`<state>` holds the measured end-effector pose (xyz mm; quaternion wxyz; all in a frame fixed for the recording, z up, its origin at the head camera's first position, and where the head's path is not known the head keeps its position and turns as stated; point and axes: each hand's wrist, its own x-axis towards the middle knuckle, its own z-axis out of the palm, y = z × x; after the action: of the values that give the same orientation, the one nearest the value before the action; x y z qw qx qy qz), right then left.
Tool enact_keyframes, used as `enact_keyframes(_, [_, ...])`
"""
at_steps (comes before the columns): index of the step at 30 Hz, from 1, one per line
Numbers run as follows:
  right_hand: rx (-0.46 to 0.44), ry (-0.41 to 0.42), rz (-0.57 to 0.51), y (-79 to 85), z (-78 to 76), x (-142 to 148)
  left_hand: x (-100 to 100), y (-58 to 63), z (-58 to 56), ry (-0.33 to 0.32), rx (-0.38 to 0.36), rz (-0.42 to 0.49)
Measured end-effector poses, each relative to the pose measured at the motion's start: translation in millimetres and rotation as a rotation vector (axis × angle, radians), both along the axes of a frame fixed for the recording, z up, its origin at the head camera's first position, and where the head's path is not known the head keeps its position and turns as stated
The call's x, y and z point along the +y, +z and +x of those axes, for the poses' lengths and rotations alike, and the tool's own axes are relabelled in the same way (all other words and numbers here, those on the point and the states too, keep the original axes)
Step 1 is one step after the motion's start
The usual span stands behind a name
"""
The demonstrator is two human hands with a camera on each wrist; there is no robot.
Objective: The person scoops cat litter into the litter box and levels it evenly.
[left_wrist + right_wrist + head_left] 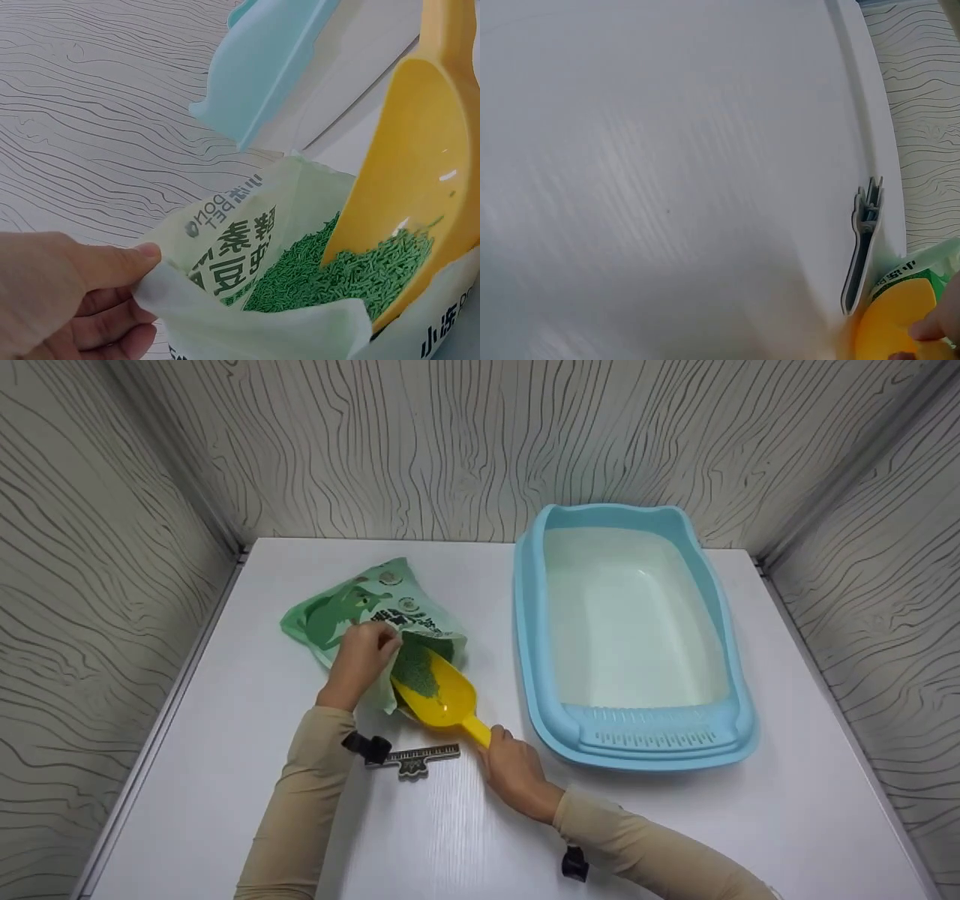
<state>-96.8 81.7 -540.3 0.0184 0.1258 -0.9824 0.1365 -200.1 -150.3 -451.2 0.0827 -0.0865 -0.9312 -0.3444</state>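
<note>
A green bag [352, 604] of green cat litter pellets [300, 277] lies on the table with its mouth toward me. My left hand [364, 660] pinches the rim of the bag's mouth between thumb and fingers and holds it open. In my right hand [516, 772] is the handle of a yellow scoop [454, 697]. The scoop's front is inside the bag, and green pellets lie in its bowl. In the right wrist view only part of the right hand and the scoop [892, 322] shows at the lower right corner.
To the right stands a light blue litter box [529, 660] with a slotted front ledge. A metal clip [412, 761] with ruler marks lies on the white table [450, 840] near the left wrist. Patterned panels [450, 450] enclose the table at the back and sides.
</note>
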Motion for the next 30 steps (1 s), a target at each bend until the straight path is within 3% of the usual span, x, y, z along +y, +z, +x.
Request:
enact_keyframes(7, [0.024,-0.007,-0.084,-4.4,-1.5,6,0,0.6,0.0,0.008,-0.003,0.009])
enact_keyframes(16, [-0.034,-0.036,-0.154,-3.6,-3.6,11,0,2.3,-0.5,0.003,-0.011,0.006])
enact_keyframes(26, [-0.115,-0.041,-0.150,2.9,-2.4,14,0,1.6,-0.7,0.007,-0.015,0.014])
enact_keyframes(30, [-0.078,-0.003,-0.145,9.2,0.2,16,0,0.5,0.1,-0.001,0.014,0.012])
